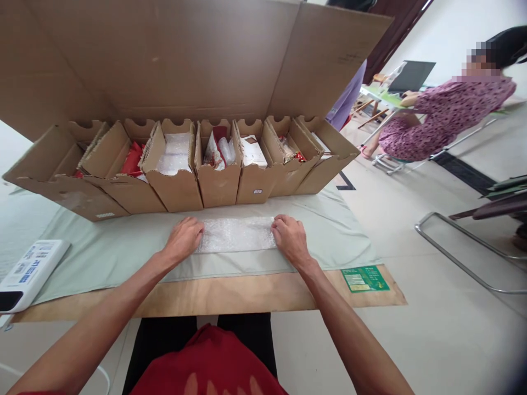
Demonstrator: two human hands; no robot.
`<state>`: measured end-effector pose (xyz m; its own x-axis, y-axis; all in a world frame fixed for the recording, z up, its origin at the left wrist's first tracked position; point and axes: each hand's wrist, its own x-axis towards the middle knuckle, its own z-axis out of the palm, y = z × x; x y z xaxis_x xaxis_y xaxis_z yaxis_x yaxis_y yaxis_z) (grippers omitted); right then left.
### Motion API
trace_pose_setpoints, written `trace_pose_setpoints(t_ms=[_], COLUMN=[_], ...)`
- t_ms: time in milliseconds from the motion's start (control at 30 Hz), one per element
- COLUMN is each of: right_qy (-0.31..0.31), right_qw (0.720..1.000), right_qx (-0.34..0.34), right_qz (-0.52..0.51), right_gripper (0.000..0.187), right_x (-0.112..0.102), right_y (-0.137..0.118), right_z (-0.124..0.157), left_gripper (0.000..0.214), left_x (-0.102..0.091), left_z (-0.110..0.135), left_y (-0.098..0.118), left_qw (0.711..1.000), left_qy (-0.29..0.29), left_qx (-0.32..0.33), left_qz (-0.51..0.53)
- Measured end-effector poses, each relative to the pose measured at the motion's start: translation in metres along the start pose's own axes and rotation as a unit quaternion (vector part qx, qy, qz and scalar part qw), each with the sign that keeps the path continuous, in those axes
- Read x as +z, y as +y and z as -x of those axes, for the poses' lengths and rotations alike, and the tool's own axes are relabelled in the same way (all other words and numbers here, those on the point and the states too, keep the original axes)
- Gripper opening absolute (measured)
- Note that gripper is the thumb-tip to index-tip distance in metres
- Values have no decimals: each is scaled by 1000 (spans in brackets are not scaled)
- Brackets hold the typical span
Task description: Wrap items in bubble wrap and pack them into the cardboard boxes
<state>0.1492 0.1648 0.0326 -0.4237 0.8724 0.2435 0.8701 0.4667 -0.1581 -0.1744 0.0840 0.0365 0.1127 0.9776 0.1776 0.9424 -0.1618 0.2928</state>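
Observation:
A clear piece of bubble wrap [236, 235] lies stretched out flat on the pale green cloth [329, 225] in front of me. My left hand [185, 238] is closed on its left end, fingers curled over the edge. At the right end, my right hand [289, 236] pinches the wrap in the same way. Whether the wrap is a single sheet or a folded sleeve, I cannot tell.
Behind the wrap stands a row of open cardboard bins [218, 184] holding packaged items, backed by a tall cardboard panel [197, 60]. A white device [35, 271] sits at the left. A green label [364, 278] marks the wooden edge. Another person [447, 118] sits at a laptop, right.

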Motion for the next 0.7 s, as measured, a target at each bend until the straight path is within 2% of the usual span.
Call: trace_pose_setpoints(t_ms=[67, 133, 233, 267, 333, 400, 433, 500, 567, 633, 700], right_qy=[47, 123, 208, 214, 186, 116, 77, 24, 16, 15, -13], right_qw=[999, 992, 976, 973, 971, 969, 967, 966, 976, 987, 987], right_qx=[-9, -24, -59, -80, -143, -204, -220, -201, -114, 13, 126], right_qz=[-8, -24, -35, -36, -49, -83, -108, -161, -187, -162, -101], right_gripper=[15, 15, 16, 15, 12, 8, 8, 13, 15, 22, 30], right_x=[-10, -21, -35, -40, -47, -54, -58, -65, -68, -63, -50], right_y=[0, -1, -6, -9, -13, -15, -15, -10, -1, 9, 16], right_z=[7, 15, 34, 42, 65, 92, 104, 120, 121, 105, 79], left_gripper=[23, 20, 12, 10, 9, 11, 12, 14, 17, 23, 29], left_x=[-8, -18, -33, -37, -45, -52, -56, -65, -72, -72, -63], left_z=[5, 11, 27, 35, 56, 82, 94, 111, 110, 93, 68], left_y=[5, 9, 11, 10, 7, 1, -2, -7, -9, -9, -6], left_qw=[1000, 996, 977, 972, 974, 973, 971, 972, 982, 991, 981], left_qy=[27, 92, 208, 218, 171, 91, 60, 29, 15, -8, -49], left_qx=[-8, -4, 52, 82, 148, 193, 194, 149, 54, -72, -185], left_qz=[-3, -4, -5, 1, 30, 88, 122, 179, 179, 108, 14])
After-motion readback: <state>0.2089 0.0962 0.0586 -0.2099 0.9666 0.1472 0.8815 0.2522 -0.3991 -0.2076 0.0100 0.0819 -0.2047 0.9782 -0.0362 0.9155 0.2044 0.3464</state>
